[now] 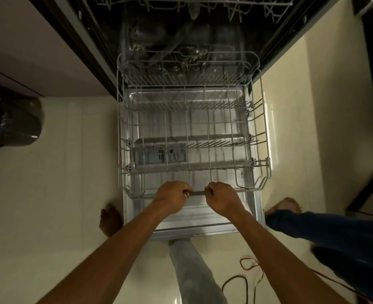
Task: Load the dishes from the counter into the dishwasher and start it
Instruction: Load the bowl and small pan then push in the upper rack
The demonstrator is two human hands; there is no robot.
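The dishwasher stands open, its door lying flat in front of me. The grey wire lower rack is drawn out over the door and holds no dishes. My left hand and my right hand both grip the rack's front handle bar, side by side. The upper rack shows at the top edge, inside the dark tub. No dishes or counter are in view.
A black bin bag sits on the pale floor at the left. A second person's leg in blue trousers and bare foot stand right of the door. Red and black cables lie on the floor.
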